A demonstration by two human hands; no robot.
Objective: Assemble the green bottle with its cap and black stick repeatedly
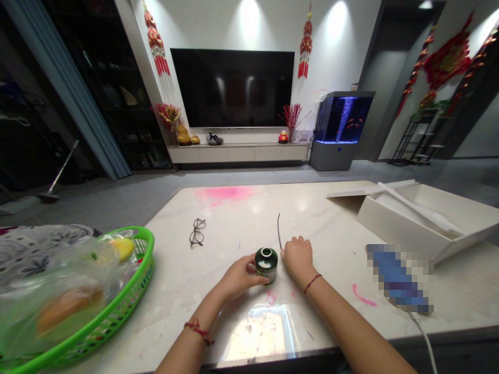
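Observation:
My left hand (242,275) is wrapped round the side of a small dark green bottle (266,267), which stands upright on the table with its round mouth facing up. Just right of the bottle, my right hand (298,255) is closed, with thumb and finger pinched on the near end of a thin, slightly curved black rod (278,228). That rod points away from me over the tabletop; its exact kind is unclear. A pair of eyeglasses (197,232) lies on the table, farther out and to the left of both hands.
The pale marble table (234,208) has pink stains. At left sits a green plastic basket (146,270) with bagged food. An open white box (409,223) is at right, near a blurred blue object (397,278) with a white cable (424,337). A television (234,88) hangs beyond.

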